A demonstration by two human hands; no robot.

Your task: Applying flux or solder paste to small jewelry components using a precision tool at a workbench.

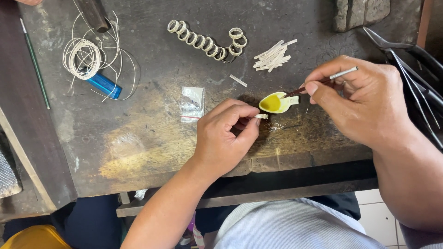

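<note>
My left hand (pixel 226 136) pinches a small pale metal piece (pixel 261 116) between thumb and forefinger, just left of a small white spoon-shaped dish (pixel 277 102) holding yellow liquid. My right hand (pixel 364 103) grips a thin brush (pixel 323 81) with a metal ferrule, its tip dipping into the dish. Both hands rest over a worn dark workbench (pixel 138 138).
A row of silver rings (pixel 205 42) and a pile of short flat silver strips (pixel 273 56) lie further back. A coil of pale wire (pixel 83 56) sits over a blue lighter (pixel 105 85) at left. A small clear plastic bag (pixel 192 102) lies nearby. Tweezers (pixel 415 74) lie at right.
</note>
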